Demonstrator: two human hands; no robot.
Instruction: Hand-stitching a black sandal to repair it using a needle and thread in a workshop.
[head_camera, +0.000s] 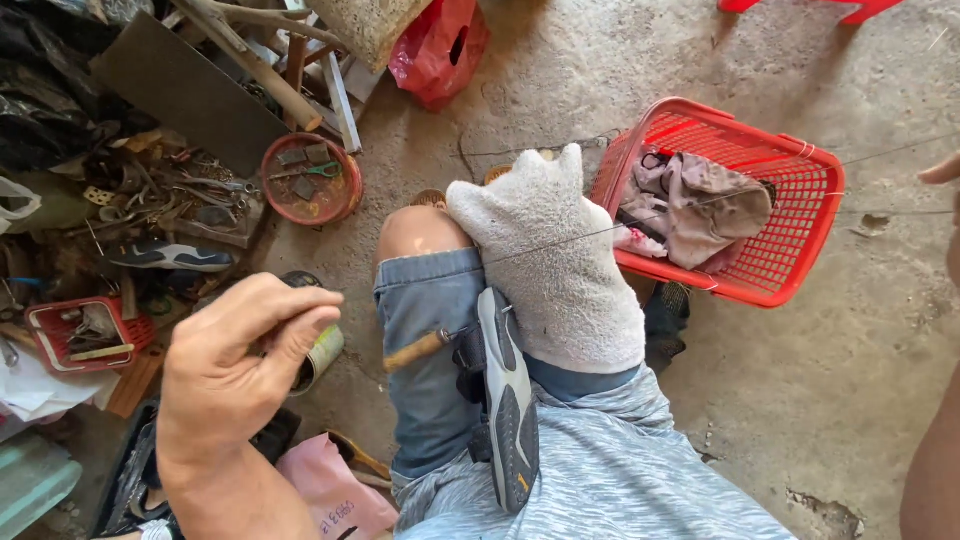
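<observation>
Left hand fingers pinched shut on thin thread; right hand mostly out of frame

Hidden, cropped and unreadable parts

The right hand is cut by the right edge, only a fingertip and a strip of forearm showing, so its grip cannot be told. The left hand is curled, its fingers hiding whatever they pinch. The shoe lies under the thick grey sock, its upper hidden. The thin thread is too fine to trace near the left hand. Small metal bits in the round red tray far left are unclear.
</observation>
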